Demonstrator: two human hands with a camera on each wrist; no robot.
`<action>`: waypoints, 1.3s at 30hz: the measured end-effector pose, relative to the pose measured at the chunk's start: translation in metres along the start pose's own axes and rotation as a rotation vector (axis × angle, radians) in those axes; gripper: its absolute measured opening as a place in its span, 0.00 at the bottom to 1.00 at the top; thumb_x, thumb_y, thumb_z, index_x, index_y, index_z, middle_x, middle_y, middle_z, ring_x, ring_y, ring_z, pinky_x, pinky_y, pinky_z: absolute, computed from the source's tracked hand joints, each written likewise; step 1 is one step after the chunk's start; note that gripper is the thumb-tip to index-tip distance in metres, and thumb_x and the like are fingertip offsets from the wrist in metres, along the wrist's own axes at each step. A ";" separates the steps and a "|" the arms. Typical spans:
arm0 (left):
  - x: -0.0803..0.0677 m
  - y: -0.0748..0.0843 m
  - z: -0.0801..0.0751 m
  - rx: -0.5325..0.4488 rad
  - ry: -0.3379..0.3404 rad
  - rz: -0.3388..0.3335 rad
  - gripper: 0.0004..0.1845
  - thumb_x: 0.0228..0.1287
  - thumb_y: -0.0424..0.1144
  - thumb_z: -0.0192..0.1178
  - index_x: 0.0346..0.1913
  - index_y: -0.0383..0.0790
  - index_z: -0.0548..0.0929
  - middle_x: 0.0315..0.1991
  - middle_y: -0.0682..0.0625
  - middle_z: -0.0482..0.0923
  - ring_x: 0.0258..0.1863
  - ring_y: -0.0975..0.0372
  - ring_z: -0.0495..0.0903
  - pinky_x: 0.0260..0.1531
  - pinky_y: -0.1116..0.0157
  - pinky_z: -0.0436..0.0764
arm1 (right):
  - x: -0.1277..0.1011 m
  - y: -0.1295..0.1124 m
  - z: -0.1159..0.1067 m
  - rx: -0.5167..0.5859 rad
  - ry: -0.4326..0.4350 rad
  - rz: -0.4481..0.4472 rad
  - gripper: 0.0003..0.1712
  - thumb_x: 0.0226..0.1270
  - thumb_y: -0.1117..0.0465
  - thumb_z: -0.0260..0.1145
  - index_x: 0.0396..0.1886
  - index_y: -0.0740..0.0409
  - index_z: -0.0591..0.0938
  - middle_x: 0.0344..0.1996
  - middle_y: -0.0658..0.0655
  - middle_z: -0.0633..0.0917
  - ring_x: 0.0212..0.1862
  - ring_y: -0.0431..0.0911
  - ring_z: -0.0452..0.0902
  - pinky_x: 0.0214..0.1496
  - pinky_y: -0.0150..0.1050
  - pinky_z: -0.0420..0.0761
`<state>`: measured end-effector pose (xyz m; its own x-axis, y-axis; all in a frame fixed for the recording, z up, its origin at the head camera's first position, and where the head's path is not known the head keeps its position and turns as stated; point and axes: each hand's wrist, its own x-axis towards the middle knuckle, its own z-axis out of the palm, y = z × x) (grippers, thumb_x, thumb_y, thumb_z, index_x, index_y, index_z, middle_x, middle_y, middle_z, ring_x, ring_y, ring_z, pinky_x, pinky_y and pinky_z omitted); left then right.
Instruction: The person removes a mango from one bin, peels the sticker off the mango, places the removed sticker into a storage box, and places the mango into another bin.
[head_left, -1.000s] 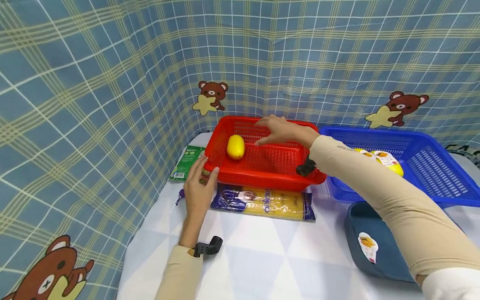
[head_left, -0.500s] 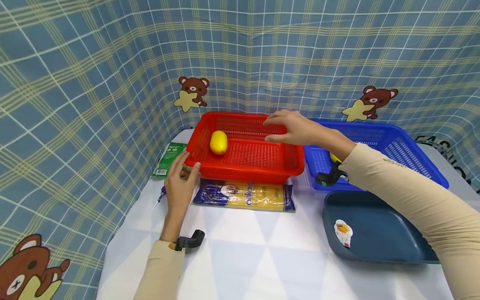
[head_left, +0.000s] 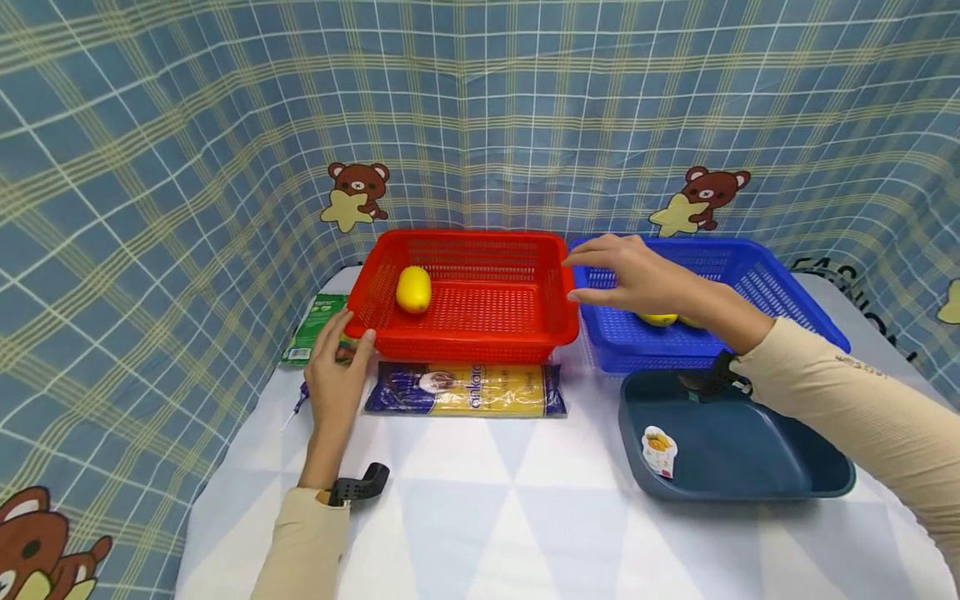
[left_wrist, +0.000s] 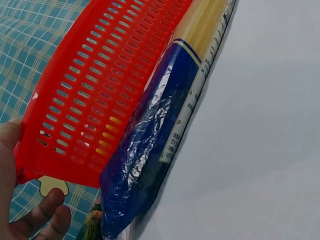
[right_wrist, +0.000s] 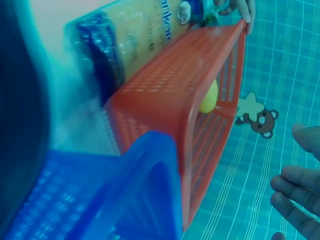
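While empty, R hand (head_left: 630,275) above blue basket (head_left: 780,287).

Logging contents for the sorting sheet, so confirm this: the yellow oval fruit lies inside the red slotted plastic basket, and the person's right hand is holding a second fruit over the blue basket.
Not quite. The yellow oval fruit does lie inside the red slotted plastic basket, but the right hand holds nothing: its fingers are spread open over the blue basket. The head view shows it.
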<state>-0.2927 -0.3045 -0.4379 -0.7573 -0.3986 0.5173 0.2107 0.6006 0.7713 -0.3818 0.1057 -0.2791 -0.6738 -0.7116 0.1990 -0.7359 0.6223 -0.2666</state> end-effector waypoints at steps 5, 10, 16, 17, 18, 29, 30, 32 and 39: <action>-0.001 -0.001 0.001 0.010 0.007 -0.008 0.29 0.68 0.53 0.64 0.69 0.50 0.77 0.69 0.59 0.70 0.39 0.58 0.79 0.41 0.68 0.79 | -0.028 0.008 -0.005 -0.014 0.016 0.047 0.28 0.65 0.51 0.71 0.62 0.59 0.81 0.62 0.63 0.79 0.68 0.61 0.65 0.67 0.69 0.57; -0.002 -0.002 0.004 0.009 0.011 -0.016 0.29 0.67 0.55 0.64 0.69 0.52 0.77 0.69 0.60 0.70 0.39 0.58 0.78 0.42 0.71 0.78 | -0.054 0.018 -0.009 -0.015 0.029 0.087 0.28 0.64 0.53 0.73 0.61 0.59 0.82 0.61 0.63 0.79 0.67 0.60 0.66 0.66 0.66 0.58; -0.001 -0.005 0.008 0.003 0.018 -0.021 0.28 0.68 0.55 0.63 0.69 0.53 0.77 0.69 0.62 0.70 0.41 0.56 0.78 0.44 0.72 0.77 | -0.082 0.032 -0.012 -0.011 0.040 0.152 0.29 0.64 0.53 0.73 0.63 0.58 0.81 0.61 0.63 0.79 0.67 0.61 0.65 0.64 0.65 0.58; -0.001 -0.005 0.008 -0.001 0.019 -0.023 0.28 0.68 0.54 0.63 0.69 0.53 0.77 0.69 0.62 0.70 0.41 0.56 0.78 0.44 0.71 0.77 | -0.087 0.034 -0.012 -0.015 0.045 0.163 0.28 0.64 0.54 0.72 0.63 0.58 0.81 0.61 0.63 0.79 0.67 0.61 0.65 0.64 0.64 0.58; -0.001 -0.005 0.008 -0.001 0.018 -0.027 0.28 0.68 0.55 0.63 0.69 0.53 0.77 0.69 0.63 0.70 0.41 0.56 0.78 0.44 0.71 0.77 | -0.092 0.037 -0.012 -0.018 0.049 0.173 0.28 0.64 0.54 0.73 0.62 0.59 0.81 0.61 0.64 0.78 0.66 0.62 0.65 0.64 0.65 0.58; -0.002 -0.004 0.008 0.015 0.031 -0.028 0.27 0.69 0.53 0.63 0.69 0.53 0.77 0.69 0.62 0.70 0.43 0.55 0.78 0.44 0.75 0.73 | -0.140 0.059 -0.018 -0.087 0.081 0.232 0.29 0.62 0.54 0.75 0.59 0.63 0.82 0.60 0.67 0.78 0.65 0.65 0.65 0.62 0.73 0.57; -0.003 -0.003 0.008 0.014 0.031 -0.031 0.27 0.69 0.53 0.63 0.69 0.53 0.77 0.69 0.62 0.70 0.43 0.56 0.77 0.44 0.76 0.73 | -0.144 0.060 -0.019 -0.090 0.081 0.241 0.29 0.62 0.54 0.75 0.59 0.63 0.82 0.60 0.67 0.78 0.64 0.65 0.66 0.62 0.73 0.57; -0.004 -0.002 0.009 0.018 0.028 -0.042 0.27 0.69 0.54 0.62 0.69 0.54 0.76 0.69 0.62 0.70 0.43 0.57 0.77 0.44 0.75 0.74 | -0.152 0.063 -0.019 -0.092 0.089 0.252 0.29 0.61 0.54 0.75 0.58 0.64 0.82 0.58 0.68 0.78 0.64 0.66 0.65 0.61 0.73 0.57; -0.004 0.000 0.009 0.025 0.039 -0.042 0.27 0.69 0.54 0.62 0.69 0.55 0.76 0.69 0.64 0.70 0.45 0.56 0.76 0.45 0.75 0.72 | -0.180 0.076 -0.022 -0.107 0.146 0.267 0.27 0.58 0.56 0.77 0.55 0.65 0.83 0.56 0.69 0.78 0.61 0.68 0.67 0.57 0.73 0.60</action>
<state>-0.2954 -0.2965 -0.4435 -0.7407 -0.4503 0.4987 0.1628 0.5998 0.7834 -0.3180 0.2887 -0.3148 -0.8407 -0.4689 0.2709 -0.5294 0.8171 -0.2282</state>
